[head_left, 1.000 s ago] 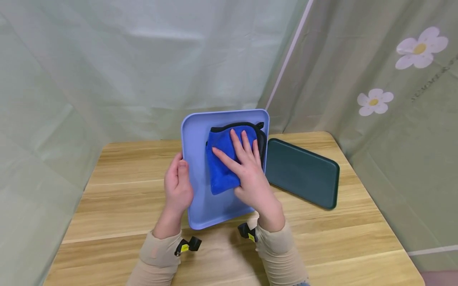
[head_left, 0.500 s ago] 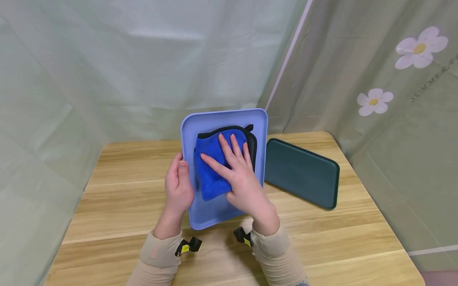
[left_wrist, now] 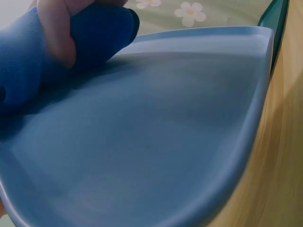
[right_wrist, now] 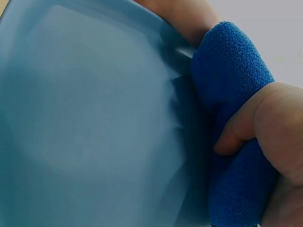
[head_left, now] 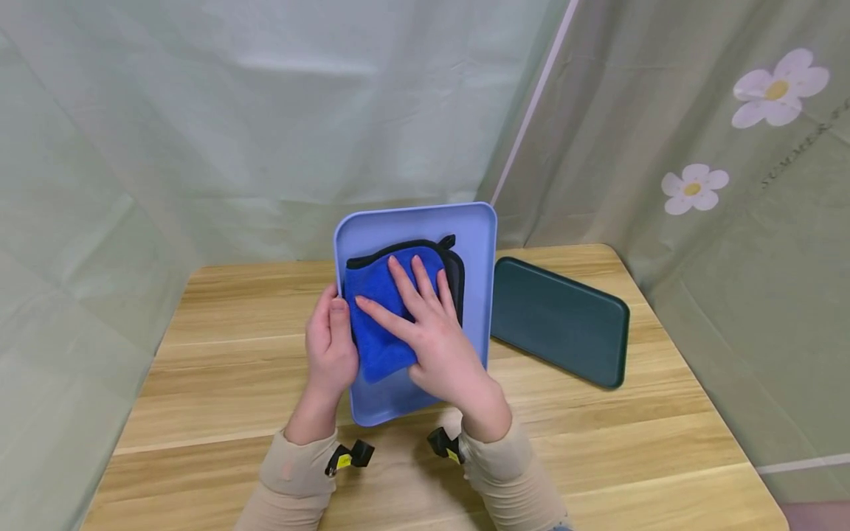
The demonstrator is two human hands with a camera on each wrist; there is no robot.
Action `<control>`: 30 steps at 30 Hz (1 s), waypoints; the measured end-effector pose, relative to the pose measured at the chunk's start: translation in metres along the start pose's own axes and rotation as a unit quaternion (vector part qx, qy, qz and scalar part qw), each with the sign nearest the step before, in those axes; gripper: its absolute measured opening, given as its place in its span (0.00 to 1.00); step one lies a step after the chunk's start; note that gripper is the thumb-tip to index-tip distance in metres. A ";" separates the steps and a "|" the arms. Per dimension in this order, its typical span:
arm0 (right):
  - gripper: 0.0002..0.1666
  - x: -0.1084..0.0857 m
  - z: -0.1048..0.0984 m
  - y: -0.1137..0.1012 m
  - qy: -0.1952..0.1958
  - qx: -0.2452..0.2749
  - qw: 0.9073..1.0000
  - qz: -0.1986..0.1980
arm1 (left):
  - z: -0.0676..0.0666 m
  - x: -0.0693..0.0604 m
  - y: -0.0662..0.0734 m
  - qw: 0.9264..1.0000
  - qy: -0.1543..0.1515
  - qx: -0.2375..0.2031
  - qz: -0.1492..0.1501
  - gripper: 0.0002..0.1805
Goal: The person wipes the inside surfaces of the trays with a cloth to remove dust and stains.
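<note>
Curtain (head_left: 750, 236) lettered SUMMER (head_left: 800, 150) — left hand (head_left: 330, 346) gripping tray (head_left: 473, 251), right hand (head_left: 438, 341) — spread — pressing blue cloth (head_left: 378, 350)

Pretty bright and even in the head view, with a soft sheen on the curtain (head_left: 305, 88) and a smudge of shadow on the worktop (head_left: 598, 457) by the right sleeve (head_left: 511, 476). Way dimmer and bluer in both wrist views, with dark shadow on the tray (left_wrist: 156, 132) right beside the cloth (left_wrist: 102, 35). Kinda blown out at top right in the right wrist view. Can't read the blurry lettering (head_left: 803, 144) cleanly, tbh.
</note>
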State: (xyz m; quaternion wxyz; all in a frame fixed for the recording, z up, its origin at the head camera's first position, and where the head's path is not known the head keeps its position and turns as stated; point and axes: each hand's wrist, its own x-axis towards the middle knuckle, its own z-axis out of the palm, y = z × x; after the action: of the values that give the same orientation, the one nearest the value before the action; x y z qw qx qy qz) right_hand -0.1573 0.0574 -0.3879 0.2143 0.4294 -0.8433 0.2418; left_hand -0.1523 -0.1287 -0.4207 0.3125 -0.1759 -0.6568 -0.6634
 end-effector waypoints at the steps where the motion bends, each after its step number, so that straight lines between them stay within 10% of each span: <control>1: 0.69 0.000 0.000 0.000 -0.001 0.000 1.000 -0.001 | 0.000 0.000 0.000 1.000 0.001 0.000 0.000 0.26; 30: 0.69 0.000 0.002 -0.001 -0.014 -0.013 1.000 0.000 | -0.001 0.000 -0.003 0.998 0.038 0.043 0.013 0.22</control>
State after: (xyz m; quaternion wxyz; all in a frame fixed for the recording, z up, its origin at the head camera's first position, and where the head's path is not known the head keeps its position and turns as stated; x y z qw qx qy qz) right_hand -0.1565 0.0553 -0.3889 0.2078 0.4304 -0.8491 0.2248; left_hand -0.1543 -0.1294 -0.4229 0.3531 -0.1453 -0.6703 -0.6363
